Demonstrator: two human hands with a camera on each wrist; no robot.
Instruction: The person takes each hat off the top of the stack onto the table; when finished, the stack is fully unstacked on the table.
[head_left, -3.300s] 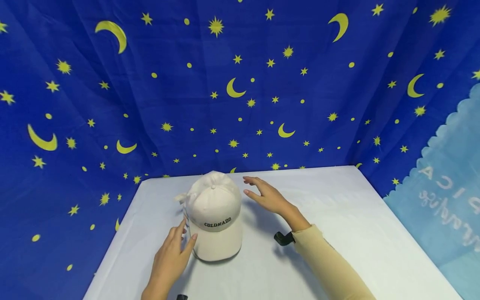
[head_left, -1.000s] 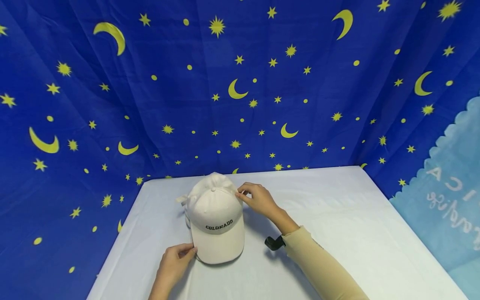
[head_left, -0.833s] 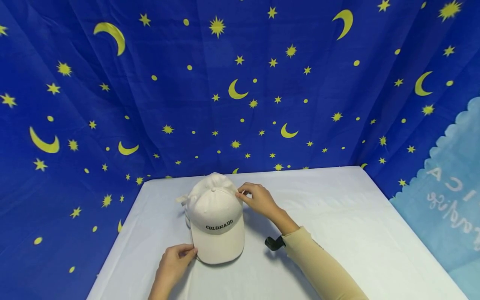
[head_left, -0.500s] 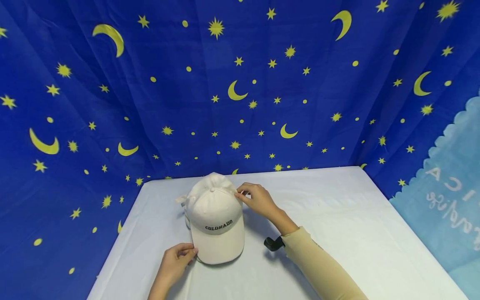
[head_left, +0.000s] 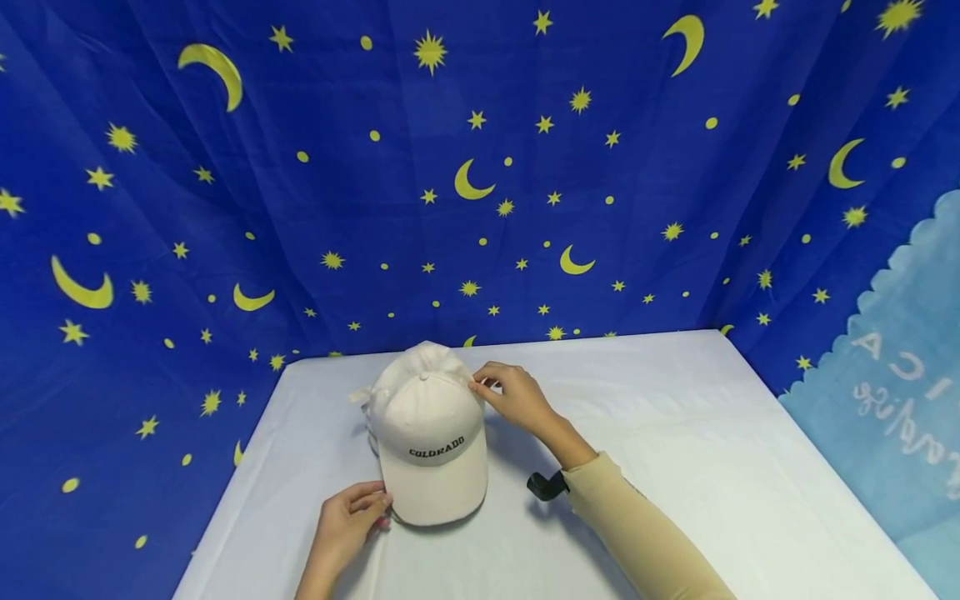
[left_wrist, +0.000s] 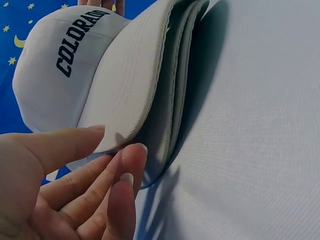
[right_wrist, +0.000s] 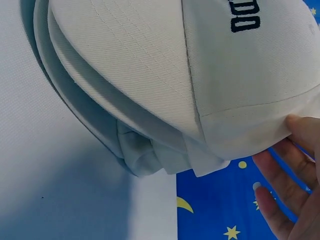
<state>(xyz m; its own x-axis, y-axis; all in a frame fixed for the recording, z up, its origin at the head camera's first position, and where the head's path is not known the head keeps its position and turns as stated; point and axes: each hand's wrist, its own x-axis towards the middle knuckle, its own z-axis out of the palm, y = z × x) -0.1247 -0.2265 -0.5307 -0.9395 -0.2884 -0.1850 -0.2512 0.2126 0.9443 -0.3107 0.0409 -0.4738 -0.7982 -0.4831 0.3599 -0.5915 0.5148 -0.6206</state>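
A stack of white baseball caps stands on the white table, brims toward me. The top cap (head_left: pixel 427 417) has COLORADO lettered in black on its front. In the left wrist view, further brims (left_wrist: pixel 172 95) show layered beneath the top brim. My left hand (head_left: pixel 345 527) pinches the left edge of the top brim, thumb (left_wrist: pixel 75 142) above and fingers below. My right hand (head_left: pixel 519 398) pinches the lower right edge of the top cap's crown. Its thumb (right_wrist: pixel 302 131) lies on the outside, and some fingertips are hidden behind the fabric.
The white tabletop (head_left: pixel 637 433) extends to the right of the caps. Behind and at the left hangs a blue curtain (head_left: pixel 390 208) with yellow moons and stars. A light blue cloth (head_left: pixel 900 383) hangs at the right. A black wrist mount (head_left: pixel 546 486) sits below my right wrist.
Some seconds ago both hands were spread beside the caps. Since then they have taken hold of the top cap's brim and crown edge. Lately only the left fingers have shifted slightly.
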